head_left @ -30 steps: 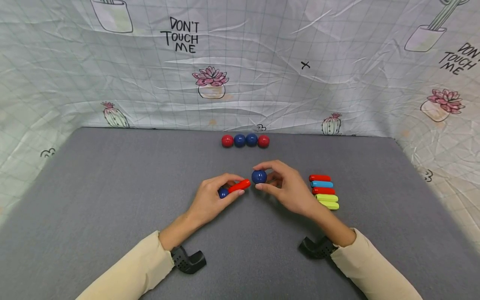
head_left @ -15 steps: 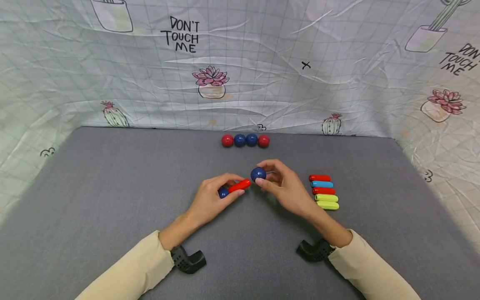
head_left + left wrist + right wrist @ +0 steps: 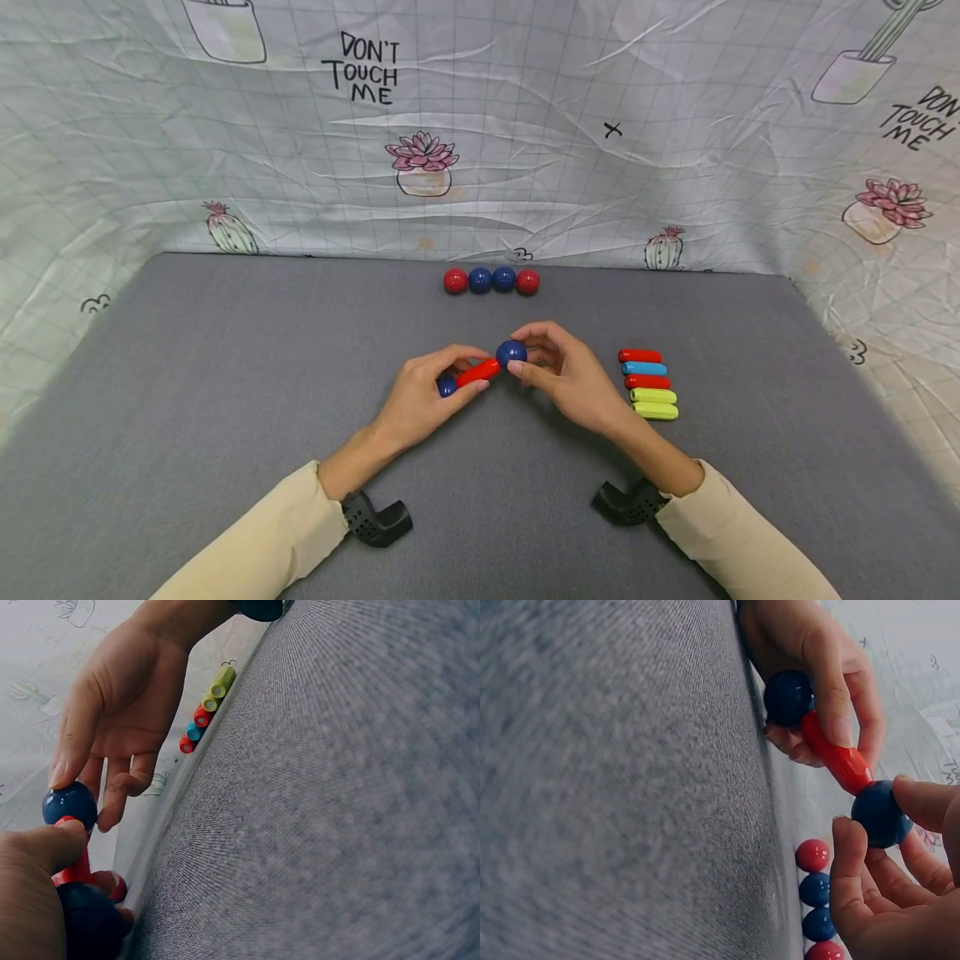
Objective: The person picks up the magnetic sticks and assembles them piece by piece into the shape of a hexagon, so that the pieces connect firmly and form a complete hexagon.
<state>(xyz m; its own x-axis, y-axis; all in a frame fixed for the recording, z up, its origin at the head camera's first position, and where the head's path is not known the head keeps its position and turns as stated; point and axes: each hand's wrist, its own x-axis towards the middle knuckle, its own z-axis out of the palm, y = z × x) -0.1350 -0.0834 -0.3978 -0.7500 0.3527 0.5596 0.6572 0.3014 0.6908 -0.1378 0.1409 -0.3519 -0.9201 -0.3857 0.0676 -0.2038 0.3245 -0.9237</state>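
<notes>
My left hand (image 3: 420, 390) grips a red rod (image 3: 477, 372) between thumb and fingers. A blue ball (image 3: 786, 699) sits on the rod's near end, partly covered by that hand in the head view. With thumb and fingertips, my right hand (image 3: 583, 382) pinches a second blue ball (image 3: 511, 354). This ball touches the rod's free end in the right wrist view; whether the rod has entered it, I cannot tell. Both hands are above the grey table (image 3: 480, 508), close together near its middle.
Along the far edge sits a row of balls: a red ball (image 3: 455, 282), two blue balls (image 3: 491, 280) and another red ball (image 3: 527, 282). Right of my right hand lies a stack of short rods, including a light-blue rod (image 3: 643, 368) and a yellow rod (image 3: 655, 411). A printed cloth (image 3: 525, 183) hangs behind.
My right hand has moved slightly left, bringing its blue ball from just beside the red rod's free end into contact with it. The left hand has stayed nearly still.
</notes>
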